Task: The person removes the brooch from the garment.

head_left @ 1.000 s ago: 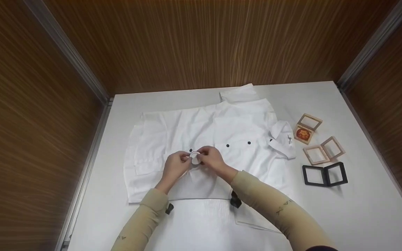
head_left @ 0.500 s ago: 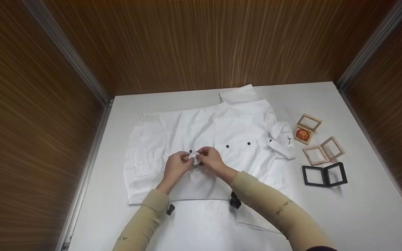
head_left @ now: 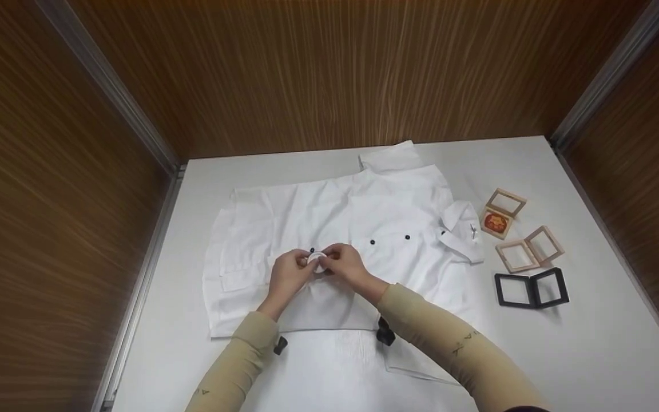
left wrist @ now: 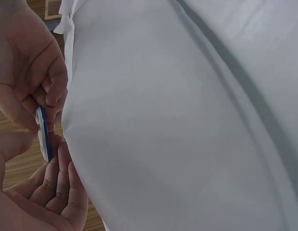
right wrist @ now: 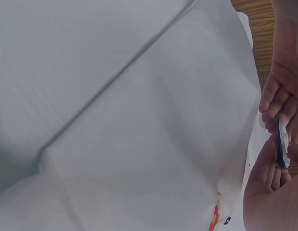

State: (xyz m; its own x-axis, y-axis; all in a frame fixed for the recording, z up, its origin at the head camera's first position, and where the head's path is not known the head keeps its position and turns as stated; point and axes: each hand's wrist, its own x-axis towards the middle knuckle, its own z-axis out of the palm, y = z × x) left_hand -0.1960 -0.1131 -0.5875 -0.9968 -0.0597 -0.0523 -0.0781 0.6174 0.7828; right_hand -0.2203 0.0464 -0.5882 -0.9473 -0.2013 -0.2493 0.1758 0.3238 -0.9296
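Observation:
In the head view a small round disc (head_left: 318,262) with a raised white rim is held between both hands, just over a white shirt (head_left: 312,206). My left hand (head_left: 288,273) pinches its left edge, thumb nearest me. On the opposite side my right hand (head_left: 346,265) pinches it with thumb and curled fingers. Seen edge-on in the left wrist view, the disc (left wrist: 43,134) is thin, white on one face and blue on the other. The shirt lies spread out, with black buttons (head_left: 372,242) along its front.
Two small wooden hinged frames (head_left: 517,256) stand open at the right, one holding a red and orange emblem (head_left: 496,222). A black hinged frame (head_left: 516,290) is nearer me. Wood-grain panels (head_left: 329,74) border the white table (head_left: 604,343). In the right wrist view a red and yellow patch (right wrist: 215,212) shows.
The disc tilts slightly between the fingers, and the thumbs cover a little more of its face. Both hands otherwise stay in place; the shirt and frames have not moved.

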